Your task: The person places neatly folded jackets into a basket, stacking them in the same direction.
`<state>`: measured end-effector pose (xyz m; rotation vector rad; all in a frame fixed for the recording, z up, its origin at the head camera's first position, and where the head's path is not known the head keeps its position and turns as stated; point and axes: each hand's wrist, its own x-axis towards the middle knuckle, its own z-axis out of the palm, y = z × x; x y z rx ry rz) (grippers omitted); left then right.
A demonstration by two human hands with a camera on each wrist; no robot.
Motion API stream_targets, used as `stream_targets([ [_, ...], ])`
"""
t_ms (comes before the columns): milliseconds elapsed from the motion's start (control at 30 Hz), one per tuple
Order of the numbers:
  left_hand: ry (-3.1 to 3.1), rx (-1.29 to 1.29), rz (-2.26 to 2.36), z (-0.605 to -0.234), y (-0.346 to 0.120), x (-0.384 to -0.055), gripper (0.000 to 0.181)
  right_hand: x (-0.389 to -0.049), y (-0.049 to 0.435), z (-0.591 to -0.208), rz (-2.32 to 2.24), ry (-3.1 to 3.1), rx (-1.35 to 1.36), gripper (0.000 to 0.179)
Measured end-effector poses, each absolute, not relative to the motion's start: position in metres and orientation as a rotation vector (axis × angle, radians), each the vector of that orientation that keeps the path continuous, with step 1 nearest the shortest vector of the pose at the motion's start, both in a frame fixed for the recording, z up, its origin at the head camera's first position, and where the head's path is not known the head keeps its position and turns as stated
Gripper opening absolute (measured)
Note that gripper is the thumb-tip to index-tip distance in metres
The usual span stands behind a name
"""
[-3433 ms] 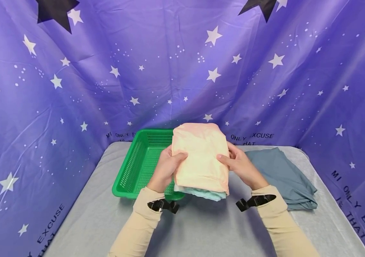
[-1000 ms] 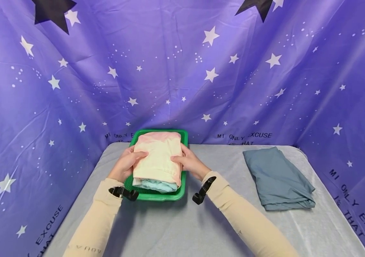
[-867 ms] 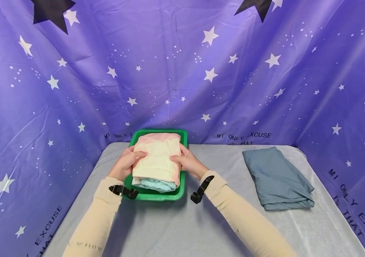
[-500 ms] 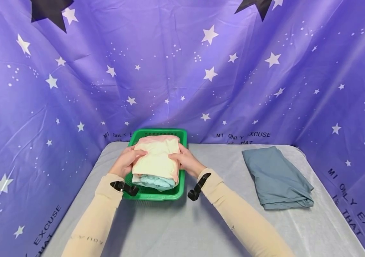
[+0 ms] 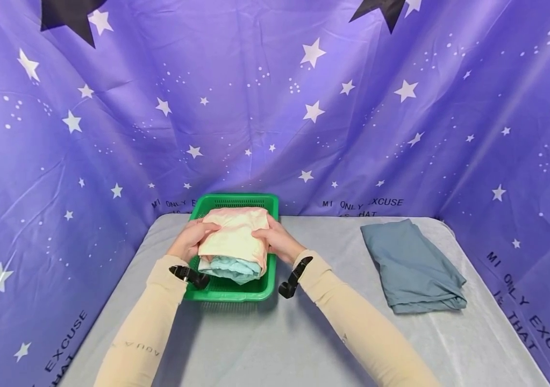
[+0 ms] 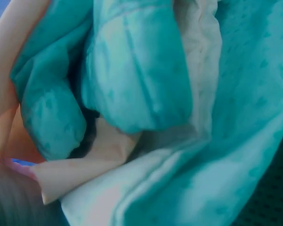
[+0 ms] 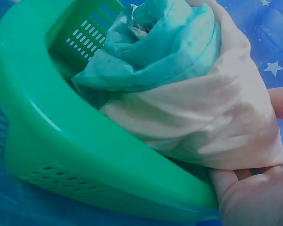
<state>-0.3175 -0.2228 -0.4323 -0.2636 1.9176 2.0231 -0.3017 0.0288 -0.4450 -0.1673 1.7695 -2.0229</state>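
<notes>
A folded bundle of pale pink-and-cream cloth [image 5: 236,236] is held between both hands, with crumpled turquoise cloth [image 5: 233,269] showing from its near end. My left hand [image 5: 191,237] grips its left side, thumb on top and the other fingers underneath, mostly hidden. On the opposite side my right hand [image 5: 280,239] grips the same way. The bundle lies within the outline of a green plastic basket [image 5: 250,296]. In the right wrist view the basket rim [image 7: 80,136] runs close beside the bundle. The left wrist view shows the turquoise folds [image 6: 141,70] up close.
A folded blue-grey cloth [image 5: 412,269] lies on the right part of the grey-covered table [image 5: 313,333]. Purple curtains [image 5: 236,70] with white stars surround the table at the back and both sides. Black straps with small cameras sit on both wrists.
Both hands have carried the bundle left from the table's middle to over the basket, then lowered it. Its near end has tipped up, showing more turquoise. The blue-grey cloth stays put.
</notes>
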Motion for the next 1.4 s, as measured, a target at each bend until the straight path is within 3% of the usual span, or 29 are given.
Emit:
stream_targets([
  [533, 1.933, -0.276, 2.005, -0.435, -0.215, -0.323, 0.061, -0.301, 0.026, -0.44, -2.065, 1.739, -0.131, 0.082],
  [833, 2.043, -0.294, 1.848, -0.437, -0.216, -0.316, 0.052, -0.291, 0.028, -0.436, -2.014, 1.796, -0.017, 0.097],
  [1133, 2.152, -0.2, 1.676, -0.43, -0.215, -0.309, 0.098, -0.275, 0.025, -0.43, -1.892, 2.029, -0.146, 0.086],
  [1233, 2.133, -0.114, 1.619, -0.43, -0.216, -0.307, 0.099, -0.268, 0.024, -0.429, -1.851, 2.107, -0.187, 0.089],
  [1400, 2.127, 0.018, 1.486, -0.432, -0.217, -0.304, 0.085, -0.255, 0.021, -0.425, -1.721, 2.248, -0.211, 0.095],
])
